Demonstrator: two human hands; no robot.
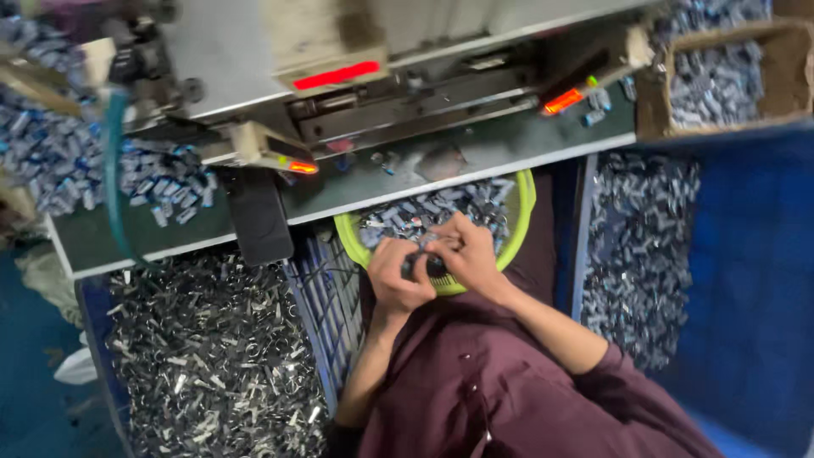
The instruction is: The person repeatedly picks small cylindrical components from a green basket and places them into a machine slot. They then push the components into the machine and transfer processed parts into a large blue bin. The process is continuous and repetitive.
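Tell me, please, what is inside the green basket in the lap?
The green basket holds a heap of small blue-and-silver parts. Both hands, left and right, cover its near side; its bottom is hidden.

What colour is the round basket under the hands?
Yellow-green basket, seen best in the head view.

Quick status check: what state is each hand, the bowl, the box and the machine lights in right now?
Left hand: closed on a small dark part.
Right hand: fingers pinching the same part.
Green bowl: filled with small pieces.
Cardboard box: open, partly filled.
Machine lights: lit red.
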